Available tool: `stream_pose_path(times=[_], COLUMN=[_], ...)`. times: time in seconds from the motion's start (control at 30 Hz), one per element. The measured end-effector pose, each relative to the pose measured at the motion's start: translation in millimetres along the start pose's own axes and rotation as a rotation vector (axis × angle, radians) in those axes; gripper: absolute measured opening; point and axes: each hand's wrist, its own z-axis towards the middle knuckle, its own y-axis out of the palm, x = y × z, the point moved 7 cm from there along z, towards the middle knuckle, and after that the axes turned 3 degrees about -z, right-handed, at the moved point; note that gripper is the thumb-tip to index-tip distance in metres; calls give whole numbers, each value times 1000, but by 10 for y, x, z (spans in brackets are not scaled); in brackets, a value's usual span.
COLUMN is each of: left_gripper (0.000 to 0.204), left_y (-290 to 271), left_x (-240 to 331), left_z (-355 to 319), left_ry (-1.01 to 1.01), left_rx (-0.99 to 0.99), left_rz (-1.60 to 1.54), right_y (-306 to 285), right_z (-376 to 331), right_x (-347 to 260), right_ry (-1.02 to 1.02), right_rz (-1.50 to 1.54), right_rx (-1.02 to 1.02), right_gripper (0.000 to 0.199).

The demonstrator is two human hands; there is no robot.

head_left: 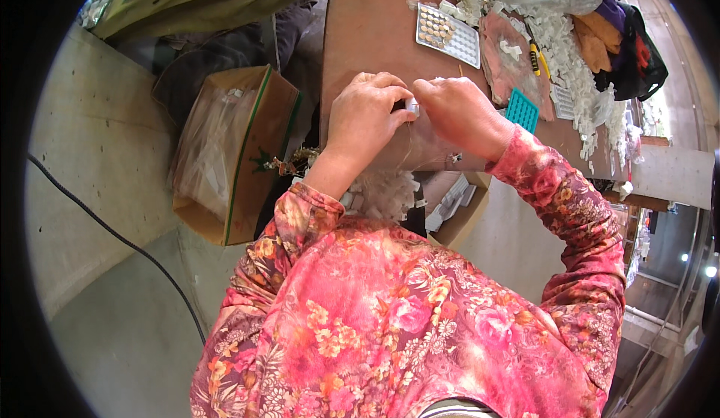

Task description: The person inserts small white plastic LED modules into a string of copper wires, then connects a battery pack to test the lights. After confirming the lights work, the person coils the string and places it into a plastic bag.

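Both hands meet over the near edge of the brown wooden table [360,35]. The left hand [365,118] and right hand [459,112] pinch a small white plastic piece [412,105] between closed fingertips; its exact shape seems too small to tell. A white grid tray of round tan pieces [448,34] lies beyond.

tray [448,35] on table [367,28] (behind hands), carton [232,155] left of table

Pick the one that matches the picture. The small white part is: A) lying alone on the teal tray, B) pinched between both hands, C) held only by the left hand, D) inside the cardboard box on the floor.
B: the small white part sits where the fingertips of the left hand and right hand meet above the brown table.
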Motion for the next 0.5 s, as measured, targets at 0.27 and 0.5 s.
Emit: stream_pose_path(times=[0.27, 0.5], left_gripper=[21, 22], left_y=[13, 10], left_x=[-24, -23], left_z=[1, -1], left_ry=[-16, -13], left_rx=[-17, -15], left_rz=[4, -1], right_y=[-20, -9], right_z=[-64, -99], right_x=[115, 127], right_ry=[41, 49], right_rz=[260, 272], right_rx=[102, 142], right_gripper=[5, 6])
